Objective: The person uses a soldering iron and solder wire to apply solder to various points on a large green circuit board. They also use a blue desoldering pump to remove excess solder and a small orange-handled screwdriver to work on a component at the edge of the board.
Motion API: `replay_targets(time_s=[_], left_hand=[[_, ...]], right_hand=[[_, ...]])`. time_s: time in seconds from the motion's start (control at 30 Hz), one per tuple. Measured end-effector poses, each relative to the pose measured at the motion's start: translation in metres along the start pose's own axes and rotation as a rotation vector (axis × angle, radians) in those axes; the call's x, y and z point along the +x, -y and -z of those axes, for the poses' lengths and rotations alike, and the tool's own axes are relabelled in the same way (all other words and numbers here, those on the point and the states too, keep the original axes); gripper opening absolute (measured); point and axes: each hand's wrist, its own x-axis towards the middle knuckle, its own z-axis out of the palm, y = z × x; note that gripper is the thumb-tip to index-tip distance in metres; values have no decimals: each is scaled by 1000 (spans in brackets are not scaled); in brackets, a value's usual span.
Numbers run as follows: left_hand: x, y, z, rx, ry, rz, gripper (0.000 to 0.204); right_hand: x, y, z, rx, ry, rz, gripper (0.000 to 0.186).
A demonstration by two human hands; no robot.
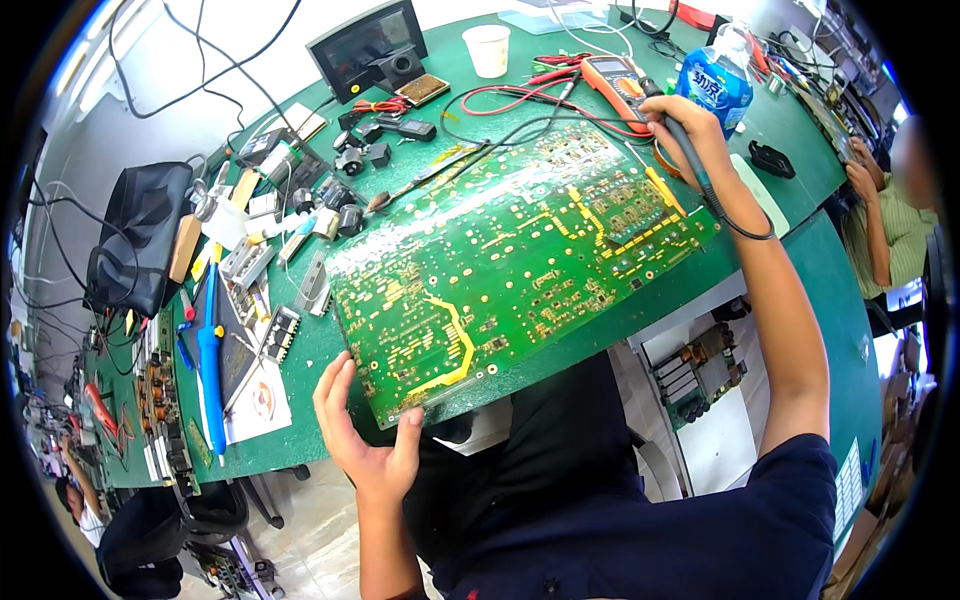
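Observation:
A large green circuit board (510, 290) lies across the front of the green bench, its near edge reaching the bench edge. Yellow tracks and rows of solder joints cover its upper face. My left hand (365, 440) grips its near left corner, fingers along the left side and thumb at the front edge. Above the board's far right corner, my right hand (690, 135) is closed round a dark-handled soldering iron (688, 155). The iron's cable loops back past my wrist. Its tip is hard to make out near the multimeter.
An orange multimeter (612, 85) with red and black leads, a white cup (487, 52) and a blue bottle (715, 78) stand behind the board. A blue solder sucker (210, 355) and loose parts lie left. Another person (895, 215) sits far right.

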Motion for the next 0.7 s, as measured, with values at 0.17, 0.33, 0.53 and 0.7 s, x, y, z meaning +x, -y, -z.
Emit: replay_targets(time_s=[0.17, 0.33, 0.53, 0.7], left_hand=[[2, 1, 2, -13, 4, 14, 67], [4, 2, 6, -44, 1, -7, 68], [2, 7, 2, -54, 0, -5, 71], [1, 9, 6, -61, -6, -6, 71]], right_hand=[[-1, -3, -7, 130, 94, -130, 22], [8, 20, 19, 445, 108, -378, 26], [18, 28, 58, 730, 318, -429, 39], [40, 42, 56, 949, 369, -371, 44]])
